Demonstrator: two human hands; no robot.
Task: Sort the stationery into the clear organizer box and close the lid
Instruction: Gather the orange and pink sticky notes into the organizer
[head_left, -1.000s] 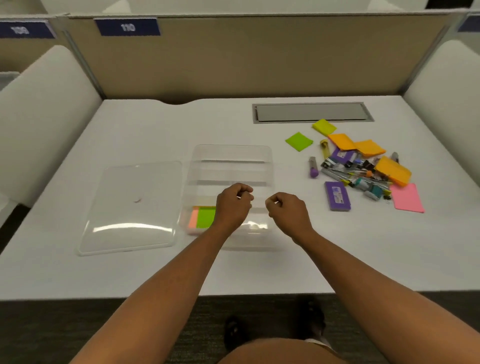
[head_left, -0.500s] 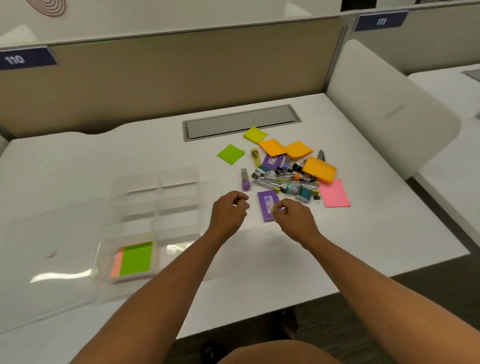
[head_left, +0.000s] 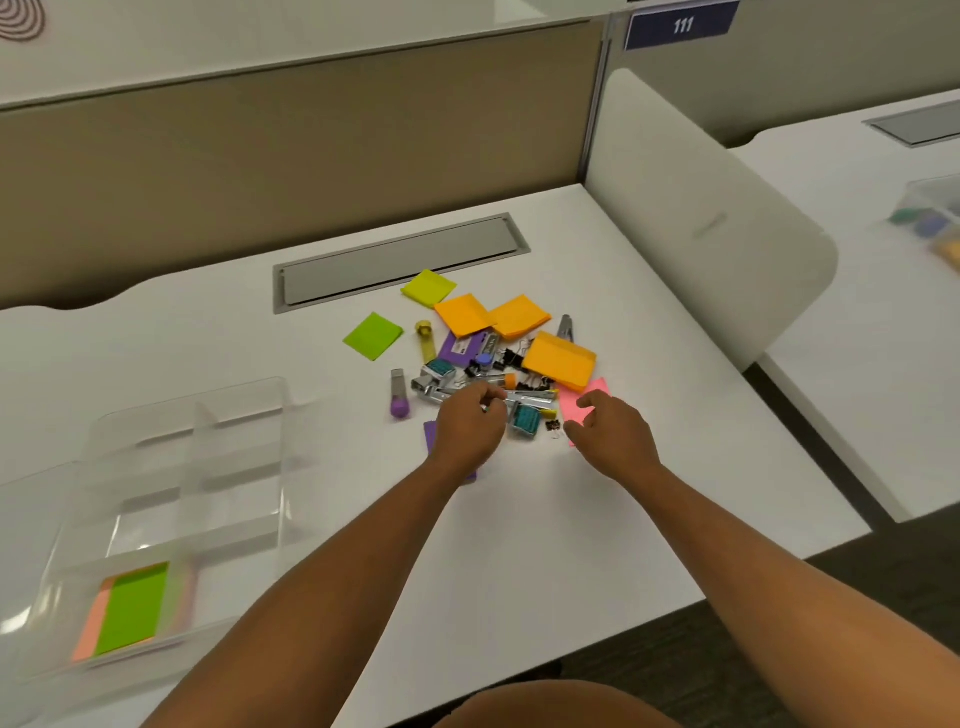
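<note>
White tabletop (head_left: 597, 509) in an office cubicle: both hands reach into the stationery pile (head_left: 498, 358). Left hand (head_left: 470, 428), fingers curled, whether gripping anything unclear; right hand (head_left: 613, 434) loosely open above a pink sticky note (head_left: 574, 402). Clear organizer box (head_left: 171, 499) sits well left.

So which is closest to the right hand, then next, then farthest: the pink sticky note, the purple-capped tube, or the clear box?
From the right hand:
1. Pink sticky note, right under its fingers.
2. Purple-capped tube, past the left hand.
3. Clear box, far left on the table.
</note>
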